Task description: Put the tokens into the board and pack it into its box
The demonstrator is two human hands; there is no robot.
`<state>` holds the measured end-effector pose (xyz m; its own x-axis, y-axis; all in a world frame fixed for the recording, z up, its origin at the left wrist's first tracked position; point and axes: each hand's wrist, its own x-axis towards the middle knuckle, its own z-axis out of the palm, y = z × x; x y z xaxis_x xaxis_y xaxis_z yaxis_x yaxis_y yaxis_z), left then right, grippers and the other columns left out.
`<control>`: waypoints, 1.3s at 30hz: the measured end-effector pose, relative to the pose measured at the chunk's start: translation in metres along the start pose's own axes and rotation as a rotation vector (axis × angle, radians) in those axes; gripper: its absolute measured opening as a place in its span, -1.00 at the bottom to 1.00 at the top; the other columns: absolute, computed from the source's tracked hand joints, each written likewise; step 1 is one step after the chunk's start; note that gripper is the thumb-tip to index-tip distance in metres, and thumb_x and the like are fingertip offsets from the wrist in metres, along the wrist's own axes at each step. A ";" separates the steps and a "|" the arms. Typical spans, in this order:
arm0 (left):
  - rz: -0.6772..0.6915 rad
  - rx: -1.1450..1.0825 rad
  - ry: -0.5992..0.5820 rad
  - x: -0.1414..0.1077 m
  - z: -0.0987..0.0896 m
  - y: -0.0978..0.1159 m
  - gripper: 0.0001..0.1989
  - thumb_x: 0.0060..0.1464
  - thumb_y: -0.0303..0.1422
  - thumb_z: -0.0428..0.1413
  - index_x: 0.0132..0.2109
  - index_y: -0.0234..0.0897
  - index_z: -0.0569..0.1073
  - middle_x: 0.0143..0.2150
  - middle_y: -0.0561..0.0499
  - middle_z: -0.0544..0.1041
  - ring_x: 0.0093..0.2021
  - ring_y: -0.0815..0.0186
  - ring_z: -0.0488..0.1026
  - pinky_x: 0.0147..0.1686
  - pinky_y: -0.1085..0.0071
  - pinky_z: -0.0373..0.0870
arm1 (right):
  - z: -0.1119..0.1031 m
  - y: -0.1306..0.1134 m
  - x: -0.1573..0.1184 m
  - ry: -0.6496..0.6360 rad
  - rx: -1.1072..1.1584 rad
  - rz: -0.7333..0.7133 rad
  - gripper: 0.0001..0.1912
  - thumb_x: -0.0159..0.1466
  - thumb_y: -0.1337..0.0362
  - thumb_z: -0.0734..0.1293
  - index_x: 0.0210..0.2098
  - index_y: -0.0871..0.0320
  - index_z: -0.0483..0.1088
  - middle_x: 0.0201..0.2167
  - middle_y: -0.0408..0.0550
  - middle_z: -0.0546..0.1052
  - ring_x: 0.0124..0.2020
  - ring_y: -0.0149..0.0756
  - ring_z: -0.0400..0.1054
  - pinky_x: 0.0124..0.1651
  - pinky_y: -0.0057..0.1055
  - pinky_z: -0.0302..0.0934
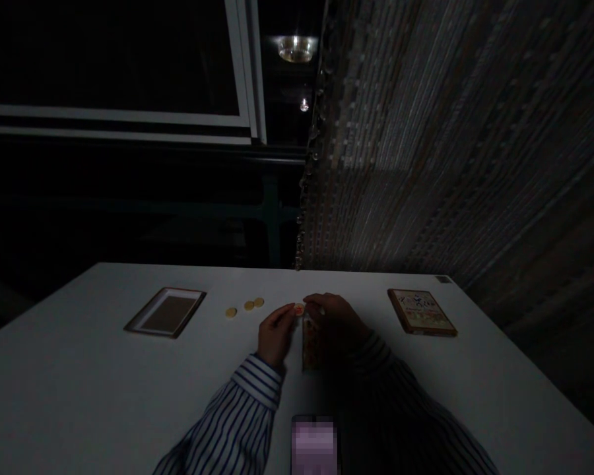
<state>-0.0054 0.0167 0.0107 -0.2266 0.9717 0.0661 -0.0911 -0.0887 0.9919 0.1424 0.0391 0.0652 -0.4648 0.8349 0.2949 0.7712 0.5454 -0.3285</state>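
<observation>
Near the middle of the white table (129, 382), my left hand (276, 334) pinches a small round disc (299, 309) with a red mark. On the disc's other side is my right hand (334, 316), its fingers bent together; whether they touch the disc is hard to tell in the dim light. Below the disc lies a narrow dark reddish box or tray (309, 346), partly covered by my right hand and its shadow. Left of my hands, a pale round disc (231, 312) lies apart from two others (254, 304) that are close together.
An open shallow box (164, 312) sits at the table's left, and a printed box or lid (422, 312) at the right. A phone (315, 445) lies at the near edge. Beyond the table hangs a string curtain (391, 145) beside a window frame (250, 79).
</observation>
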 end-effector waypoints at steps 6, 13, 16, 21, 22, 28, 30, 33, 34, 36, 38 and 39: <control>-0.083 -0.053 0.004 -0.001 0.001 -0.003 -0.68 -0.17 -0.23 0.17 -0.24 -0.35 0.50 -0.28 -0.07 0.55 -0.25 0.27 0.44 -0.25 0.40 0.36 | 0.007 0.004 0.001 0.027 0.088 -0.015 -0.74 0.18 0.28 0.19 -0.16 0.15 0.38 -0.30 -0.07 0.52 -0.29 -0.35 0.38 -0.20 -0.45 0.19; -0.064 -0.049 0.005 -0.001 0.001 -0.005 -0.68 -0.17 -0.23 0.17 -0.24 -0.33 0.50 -0.29 -0.06 0.54 -0.27 0.27 0.44 -0.29 0.42 0.37 | 0.009 0.002 0.000 0.007 0.085 -0.016 -0.77 0.21 0.28 0.17 -0.19 0.14 0.38 -0.33 -0.09 0.52 -0.34 -0.37 0.39 -0.25 -0.47 0.20; -0.074 -0.037 -0.004 -0.001 0.001 -0.006 -0.68 -0.17 -0.23 0.17 -0.25 -0.33 0.50 -0.31 -0.05 0.55 -0.29 0.28 0.44 -0.31 0.42 0.37 | 0.008 0.000 0.000 0.003 0.103 -0.042 -0.78 0.21 0.29 0.16 -0.21 0.15 0.38 -0.33 -0.09 0.52 -0.34 -0.39 0.39 -0.26 -0.49 0.20; -0.055 -0.069 -0.035 0.000 0.000 -0.009 -0.67 -0.16 -0.24 0.17 -0.22 -0.34 0.49 -0.28 -0.06 0.54 -0.27 0.30 0.44 -0.25 0.42 0.35 | 0.004 -0.003 0.000 0.010 0.159 -0.016 -0.80 0.20 0.30 0.18 -0.23 0.17 0.39 -0.35 -0.07 0.53 -0.34 -0.38 0.39 -0.26 -0.49 0.20; -0.049 -0.071 -0.037 0.000 0.000 -0.010 -0.67 -0.16 -0.24 0.17 -0.23 -0.34 0.49 -0.28 -0.07 0.54 -0.26 0.29 0.44 -0.24 0.41 0.35 | 0.004 -0.003 0.000 0.012 0.163 -0.012 -0.80 0.20 0.31 0.18 -0.24 0.17 0.39 -0.36 -0.08 0.53 -0.34 -0.38 0.38 -0.26 -0.49 0.20; -0.039 -0.065 -0.012 0.000 -0.001 -0.006 -0.66 -0.18 -0.23 0.17 -0.25 -0.36 0.50 -0.28 -0.09 0.54 -0.24 0.25 0.44 -0.20 0.36 0.34 | 0.006 0.002 0.002 0.010 0.137 -0.076 -0.79 0.19 0.33 0.18 -0.23 0.16 0.41 -0.29 -0.08 0.52 -0.29 -0.38 0.37 -0.21 -0.49 0.18; -0.044 -0.047 -0.006 -0.001 -0.001 -0.003 -0.67 -0.18 -0.23 0.17 -0.26 -0.36 0.51 -0.29 -0.08 0.55 -0.24 0.25 0.44 -0.21 0.37 0.34 | 0.008 0.004 0.002 0.008 0.123 -0.083 -0.78 0.20 0.33 0.17 -0.24 0.14 0.41 -0.28 -0.09 0.52 -0.27 -0.38 0.36 -0.20 -0.48 0.18; -0.048 -0.005 -0.007 -0.001 -0.001 0.000 -0.68 -0.18 -0.23 0.16 -0.27 -0.35 0.51 -0.31 -0.06 0.55 -0.26 0.27 0.43 -0.24 0.40 0.34 | 0.009 0.005 0.002 0.004 0.106 -0.091 -0.78 0.20 0.32 0.17 -0.24 0.12 0.42 -0.28 -0.10 0.52 -0.27 -0.38 0.36 -0.19 -0.48 0.17; -0.044 0.003 -0.011 -0.001 0.000 0.000 -0.69 -0.17 -0.23 0.16 -0.27 -0.35 0.51 -0.31 -0.06 0.55 -0.27 0.28 0.43 -0.25 0.40 0.34 | 0.009 0.005 0.001 0.004 0.103 -0.096 -0.78 0.20 0.32 0.17 -0.23 0.12 0.42 -0.28 -0.10 0.52 -0.27 -0.38 0.36 -0.19 -0.47 0.17; -0.035 0.009 -0.014 -0.002 0.000 0.001 -0.70 -0.17 -0.24 0.15 -0.27 -0.34 0.51 -0.32 -0.05 0.55 -0.28 0.28 0.43 -0.26 0.41 0.35 | 0.007 0.004 0.001 0.001 0.105 -0.106 -0.78 0.21 0.31 0.17 -0.22 0.13 0.41 -0.29 -0.09 0.52 -0.27 -0.38 0.36 -0.18 -0.46 0.17; -0.033 0.010 -0.017 -0.002 0.000 0.001 -0.70 -0.18 -0.23 0.16 -0.29 -0.34 0.52 -0.34 -0.05 0.55 -0.30 0.28 0.43 -0.28 0.41 0.35 | 0.006 0.004 0.001 -0.011 0.110 -0.119 -0.78 0.22 0.30 0.17 -0.22 0.13 0.42 -0.30 -0.09 0.52 -0.27 -0.38 0.35 -0.18 -0.46 0.16; -0.038 0.009 -0.019 -0.002 0.000 0.001 -0.70 -0.18 -0.23 0.16 -0.29 -0.34 0.52 -0.36 -0.05 0.55 -0.31 0.28 0.44 -0.29 0.41 0.35 | 0.006 0.003 0.001 -0.018 0.112 -0.125 -0.78 0.22 0.30 0.17 -0.22 0.12 0.42 -0.30 -0.09 0.52 -0.27 -0.38 0.35 -0.18 -0.46 0.16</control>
<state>-0.0050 0.0143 0.0118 -0.2043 0.9784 0.0302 -0.0909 -0.0497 0.9946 0.1423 0.0420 0.0592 -0.5624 0.7607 0.3240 0.6542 0.6490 -0.3884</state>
